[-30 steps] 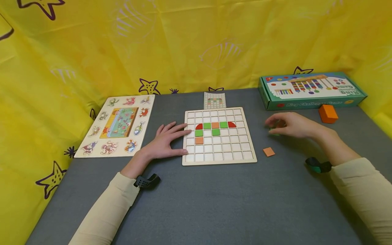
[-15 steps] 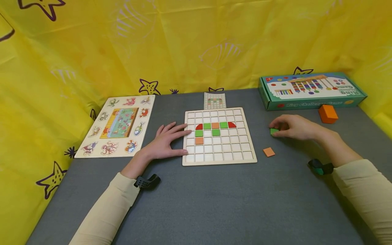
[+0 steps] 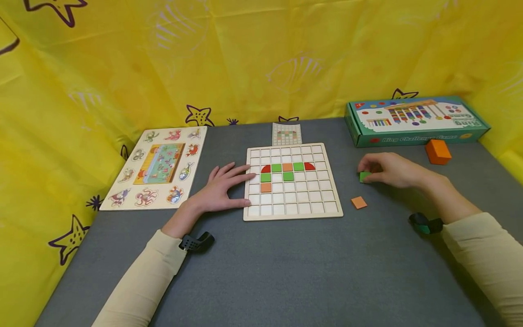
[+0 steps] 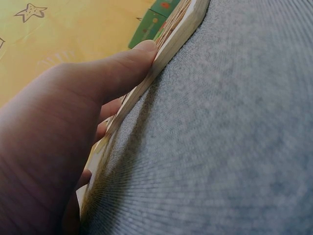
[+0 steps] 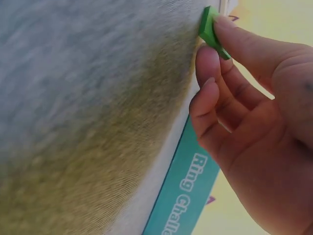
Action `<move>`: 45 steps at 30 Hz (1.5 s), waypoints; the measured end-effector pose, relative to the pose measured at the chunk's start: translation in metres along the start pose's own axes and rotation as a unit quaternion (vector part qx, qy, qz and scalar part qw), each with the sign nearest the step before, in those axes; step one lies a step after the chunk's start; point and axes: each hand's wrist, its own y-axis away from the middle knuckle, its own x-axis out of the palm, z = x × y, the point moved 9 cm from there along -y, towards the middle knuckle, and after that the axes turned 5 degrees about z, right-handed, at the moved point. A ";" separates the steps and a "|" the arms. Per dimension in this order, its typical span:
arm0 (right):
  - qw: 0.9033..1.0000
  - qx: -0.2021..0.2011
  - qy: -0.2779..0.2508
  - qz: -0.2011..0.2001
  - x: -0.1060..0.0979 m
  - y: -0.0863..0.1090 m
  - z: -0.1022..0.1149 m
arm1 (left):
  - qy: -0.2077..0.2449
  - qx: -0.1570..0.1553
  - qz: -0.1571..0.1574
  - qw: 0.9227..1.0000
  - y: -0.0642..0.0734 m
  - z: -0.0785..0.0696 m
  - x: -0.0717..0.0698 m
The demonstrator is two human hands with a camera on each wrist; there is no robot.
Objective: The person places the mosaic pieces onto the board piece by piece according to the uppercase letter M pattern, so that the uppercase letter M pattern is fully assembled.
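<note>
My left hand [image 3: 222, 190] lies with fingers spread on the left edge of a wooden grid board [image 3: 293, 218]; in the left wrist view the thumb [image 4: 127, 66] presses its rim. Set in the grid are several green tiles [image 3: 288, 176], two orange tiles [image 3: 287, 167] and two red rounded tiles [image 3: 309, 166]. Right of the board, low over the table, my right hand [image 3: 392, 170] pinches a green square tile [image 5: 209, 29] between thumb and fingers. A loose orange square tile [image 3: 359, 202] lies on the table between that hand and the board.
Behind the board lies a pattern card [image 3: 287, 135]. A wooden sea-animal puzzle [image 3: 155, 169] is at the left. The green Ring Challenge Game box [image 3: 416, 121] stands at the back right, an orange block [image 3: 438, 152] before it. A yellow curtain [image 3: 253, 59] hangs behind.
My right hand has shifted slightly and now has the green tile plainly showing at its fingertips, where it was mostly hidden before. The left hand and the board have stayed put.
</note>
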 end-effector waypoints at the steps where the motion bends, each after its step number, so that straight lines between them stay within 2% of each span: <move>1: 1.000 -0.002 -0.003 0.000 0.000 -0.001 0.002 | 0.000 0.000 0.000 1.000 0.000 0.000 0.000; 9: 0.999 -0.014 -0.033 0.005 0.002 -0.011 0.017 | 0.000 -0.002 0.002 1.000 0.000 0.000 0.000; 21: 0.997 -0.057 -0.051 0.011 0.011 -0.037 0.048 | -0.001 -0.003 0.004 1.000 0.001 0.001 0.000; 32: 0.996 -0.075 -0.051 0.018 0.017 -0.058 0.071 | -0.001 0.002 0.001 1.000 0.000 0.000 0.000; 45: 0.995 -0.085 -0.043 0.030 0.030 -0.081 0.080 | 0.001 0.005 -0.004 1.000 0.001 -0.001 -0.001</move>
